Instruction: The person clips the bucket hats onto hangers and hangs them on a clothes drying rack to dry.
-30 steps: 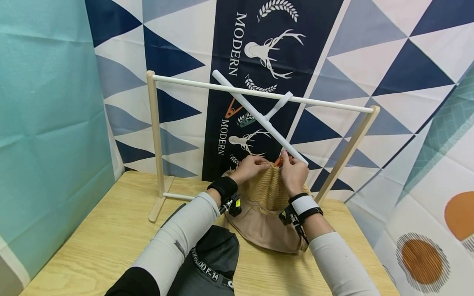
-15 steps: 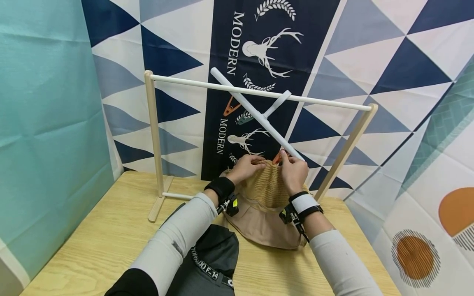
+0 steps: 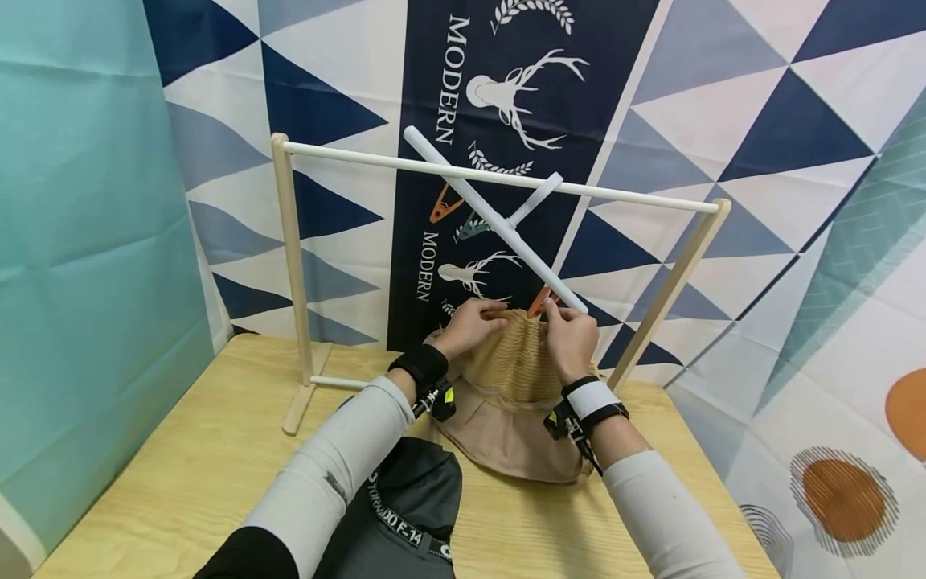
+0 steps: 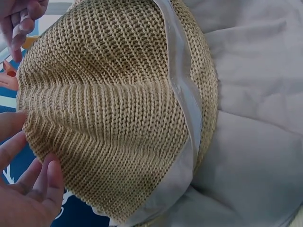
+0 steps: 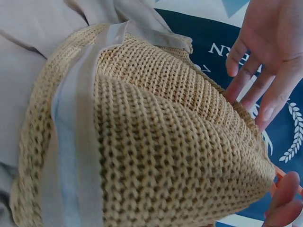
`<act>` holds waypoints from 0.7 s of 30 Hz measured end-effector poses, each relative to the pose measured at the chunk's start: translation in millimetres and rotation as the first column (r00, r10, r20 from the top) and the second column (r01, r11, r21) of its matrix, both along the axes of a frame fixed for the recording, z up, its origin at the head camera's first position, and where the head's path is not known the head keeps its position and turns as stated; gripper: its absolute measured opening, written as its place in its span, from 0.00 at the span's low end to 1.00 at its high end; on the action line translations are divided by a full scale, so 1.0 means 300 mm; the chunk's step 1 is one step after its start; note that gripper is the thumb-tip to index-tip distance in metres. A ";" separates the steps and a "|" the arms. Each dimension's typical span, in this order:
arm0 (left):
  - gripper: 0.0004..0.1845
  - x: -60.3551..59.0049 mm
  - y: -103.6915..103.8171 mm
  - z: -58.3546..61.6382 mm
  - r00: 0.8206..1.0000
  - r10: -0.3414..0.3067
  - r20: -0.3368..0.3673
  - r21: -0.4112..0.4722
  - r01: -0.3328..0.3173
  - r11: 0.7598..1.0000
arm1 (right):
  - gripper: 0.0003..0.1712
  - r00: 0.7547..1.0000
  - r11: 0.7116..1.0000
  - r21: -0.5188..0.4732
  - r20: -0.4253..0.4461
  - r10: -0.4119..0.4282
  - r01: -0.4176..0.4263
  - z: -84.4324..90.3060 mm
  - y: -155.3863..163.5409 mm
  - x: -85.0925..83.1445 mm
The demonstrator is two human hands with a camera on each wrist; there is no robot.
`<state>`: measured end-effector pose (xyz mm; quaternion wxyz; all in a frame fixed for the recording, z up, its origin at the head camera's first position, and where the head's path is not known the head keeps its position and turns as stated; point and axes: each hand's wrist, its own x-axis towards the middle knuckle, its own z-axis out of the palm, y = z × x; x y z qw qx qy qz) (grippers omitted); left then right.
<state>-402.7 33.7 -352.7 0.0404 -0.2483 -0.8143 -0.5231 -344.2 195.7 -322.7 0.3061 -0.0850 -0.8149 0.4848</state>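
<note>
Fingers of left hand (image 3: 466, 324) relaxed and spread, tips touching knitted crown of hat (image 3: 517, 366) held up over table (image 3: 181, 466) under slanted white hanger bar (image 3: 495, 221). Right hand (image 3: 571, 338) pinching hat top at orange clip (image 3: 538, 302). Backdrop (image 3: 463, 72) lettered "MODERN"; grey cap (image 3: 405, 515) reading "TORNADO F-14".

Dark cap (image 3: 412, 515) on wooden table (image 3: 181, 474)

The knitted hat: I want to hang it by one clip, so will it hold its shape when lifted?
Probably not. The knitted hat already creases where the left hand touches it, so it looks floppy. Its fabric brim lies limp on the table, likely sagging; it seems light.
</note>
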 end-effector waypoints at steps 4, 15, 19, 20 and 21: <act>0.19 0.000 -0.023 0.001 0.999 0.000 -0.044 -0.025 -0.001 1.000 | 0.23 0.999 0.996 -0.075 -0.024 0.044 -0.046 -0.013 -0.001 0.002; 0.18 0.019 -0.046 0.008 0.995 0.066 -0.075 -0.100 -0.073 0.992 | 0.19 0.992 0.992 -0.063 -0.071 0.109 -0.113 -0.042 -0.008 0.026; 0.18 0.034 -0.054 0.006 0.994 0.084 -0.072 -0.118 -0.092 0.989 | 0.20 0.990 0.991 -0.037 -0.061 0.127 -0.129 -0.050 -0.001 0.032; 0.18 0.039 -0.058 0.004 0.994 0.087 -0.071 -0.118 -0.094 0.989 | 0.20 0.989 0.989 -0.038 -0.057 0.138 -0.140 -0.052 0.000 0.035; 0.18 0.043 -0.061 0.000 0.993 0.093 -0.071 -0.120 -0.101 0.988 | 0.20 0.987 0.988 -0.041 -0.053 0.150 -0.152 -0.053 0.002 0.038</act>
